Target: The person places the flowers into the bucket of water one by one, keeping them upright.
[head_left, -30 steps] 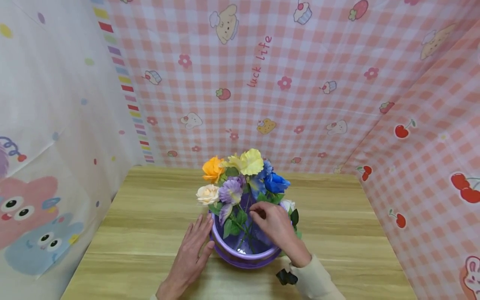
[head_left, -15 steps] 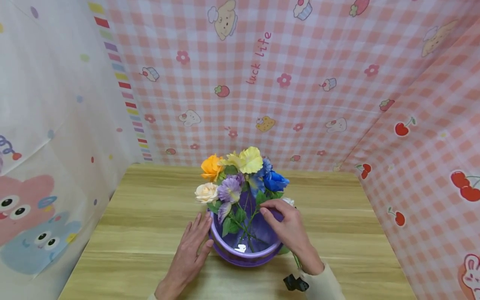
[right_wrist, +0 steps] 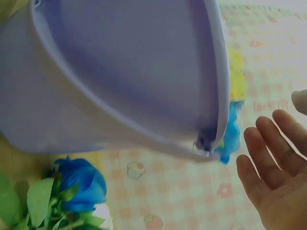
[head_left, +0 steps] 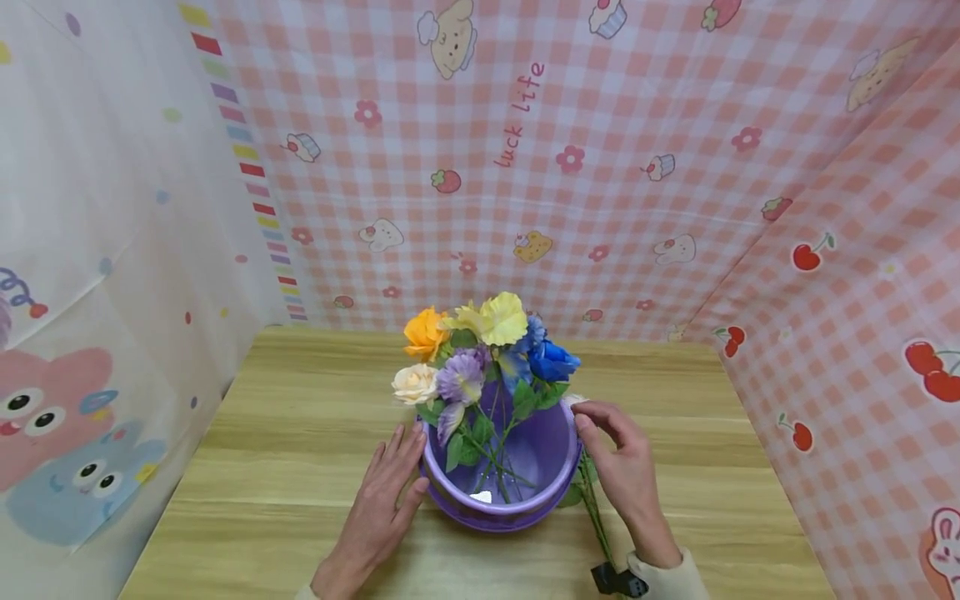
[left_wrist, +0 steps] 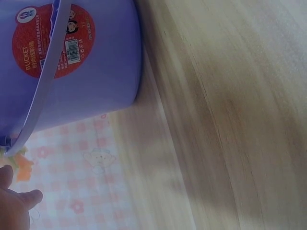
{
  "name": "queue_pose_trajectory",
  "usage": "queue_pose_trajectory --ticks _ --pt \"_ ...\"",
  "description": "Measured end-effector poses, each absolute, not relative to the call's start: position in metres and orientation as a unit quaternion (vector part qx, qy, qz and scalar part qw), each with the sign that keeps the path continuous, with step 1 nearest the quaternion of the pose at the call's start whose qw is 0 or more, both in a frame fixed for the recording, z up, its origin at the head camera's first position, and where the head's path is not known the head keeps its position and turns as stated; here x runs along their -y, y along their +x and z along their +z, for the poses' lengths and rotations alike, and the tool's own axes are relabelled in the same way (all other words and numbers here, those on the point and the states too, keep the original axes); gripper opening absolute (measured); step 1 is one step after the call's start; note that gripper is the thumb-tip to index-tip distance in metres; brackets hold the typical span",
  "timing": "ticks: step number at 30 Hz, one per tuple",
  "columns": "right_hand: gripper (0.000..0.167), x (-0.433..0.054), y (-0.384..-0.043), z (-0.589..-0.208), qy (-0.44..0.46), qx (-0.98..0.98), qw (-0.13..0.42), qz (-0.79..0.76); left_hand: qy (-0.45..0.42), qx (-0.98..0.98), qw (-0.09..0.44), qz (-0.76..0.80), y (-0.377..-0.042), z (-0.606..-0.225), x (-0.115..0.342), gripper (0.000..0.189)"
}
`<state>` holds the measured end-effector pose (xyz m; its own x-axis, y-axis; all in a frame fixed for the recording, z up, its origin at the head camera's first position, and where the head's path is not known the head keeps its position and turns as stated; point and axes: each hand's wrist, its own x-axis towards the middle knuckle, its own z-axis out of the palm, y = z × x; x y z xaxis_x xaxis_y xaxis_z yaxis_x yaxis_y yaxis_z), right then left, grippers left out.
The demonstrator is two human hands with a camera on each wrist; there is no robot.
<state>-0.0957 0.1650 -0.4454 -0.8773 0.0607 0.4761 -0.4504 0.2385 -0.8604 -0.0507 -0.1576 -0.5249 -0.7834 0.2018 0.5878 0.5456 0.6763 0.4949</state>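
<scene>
A purple bucket [head_left: 517, 506] stands on the table and holds several flowers with green stems. Among them are an orange rose [head_left: 425, 333], a yellow flower [head_left: 501, 319], a cream rose [head_left: 415, 384], a purple flower [head_left: 460, 377] and a blue flower [head_left: 553, 361]. My left hand [head_left: 382, 500] lies with straight fingers at the bucket's left side. At the right rim is my right hand [head_left: 626, 462], its fingers loosely bent and holding nothing. The right wrist view shows that hand's fingers [right_wrist: 276, 143] spread apart from the bucket and its handle [right_wrist: 120, 117].
To the bucket's right, more flowers lie on the wooden table [head_left: 712, 467], their stems [head_left: 596, 517] pointing toward me. One is a blue flower [right_wrist: 81, 184] among leaves. A small black device [head_left: 618, 580] sits by my right wrist. A checked cloth [head_left: 487, 208] hangs behind.
My right hand has moved from above the flower stems inside the bucket out to its right rim, uncovering the stems and the bucket's inside. My left hand has stayed at the left side.
</scene>
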Motion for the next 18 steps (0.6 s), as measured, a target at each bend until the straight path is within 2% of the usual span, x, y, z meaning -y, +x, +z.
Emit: queue_pose_trajectory --ticks 9,18 --pt "0.012 -0.19 -0.091 -0.46 0.034 0.764 0.186 0.616 -0.211 0.88 0.249 -0.344 -0.052 -0.524 0.157 0.052" --pt "0.014 -0.21 -0.092 -0.484 0.002 0.774 0.165 0.612 -0.209 0.881 0.244 -0.346 -0.051 -0.524 0.157 0.052"
